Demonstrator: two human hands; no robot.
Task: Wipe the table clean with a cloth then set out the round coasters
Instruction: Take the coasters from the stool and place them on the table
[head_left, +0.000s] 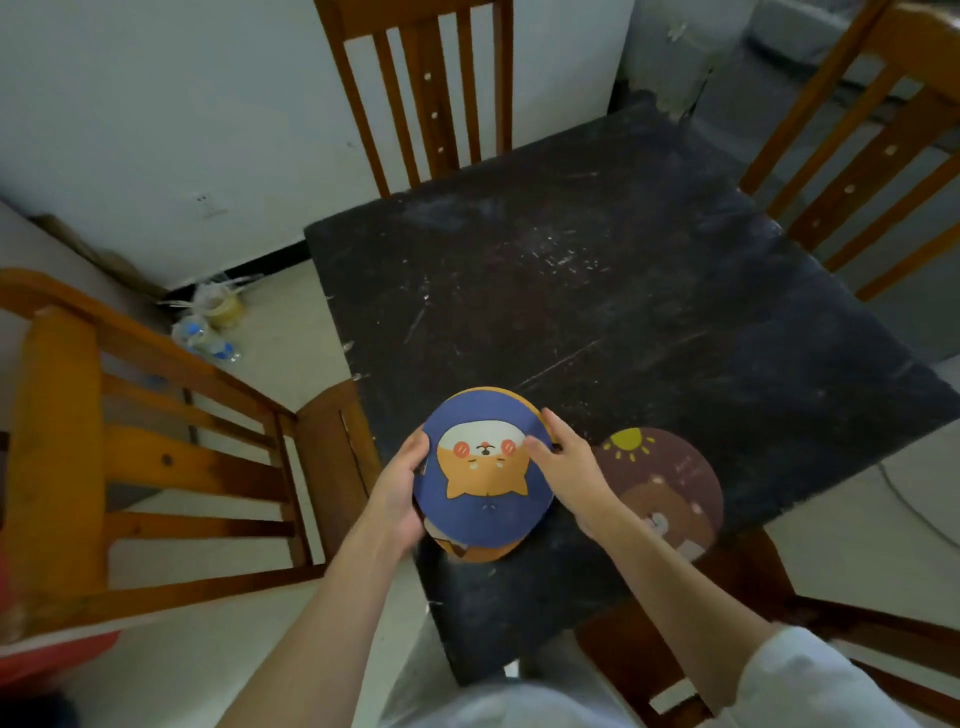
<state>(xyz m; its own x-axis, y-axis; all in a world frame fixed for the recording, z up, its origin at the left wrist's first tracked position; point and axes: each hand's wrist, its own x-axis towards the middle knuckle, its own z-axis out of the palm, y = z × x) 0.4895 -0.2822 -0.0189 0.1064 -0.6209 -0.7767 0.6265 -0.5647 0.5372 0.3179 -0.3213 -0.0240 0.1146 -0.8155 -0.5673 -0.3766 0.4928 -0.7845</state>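
Both hands hold a small stack of round coasters above the near corner of the black table (623, 291). The top one is the blue coaster (483, 478), printed with an orange cartoon animal; under it the rim of an orange coaster (475, 555) shows at the near edge and again along the far edge.

The left hand (400, 493) cups the stack's left rim, its thumb curled over the blue face and its fingers hidden beneath. The right hand (569, 467) grips the right rim: its thumb lies on the blue face beside the animal's cheek, and its fingers (553, 423) curl round the far right edge, close together. The stack sits between the two hands, tilted a little toward the camera.

Just right of the stack, partly behind the right wrist, a brown coaster (670, 483) with a yellow sun and a bear lies flat on the table near its right edge.

Wooden chairs (415, 88) stand round the table. Bottles (208, 332) lie on the floor by the wall.
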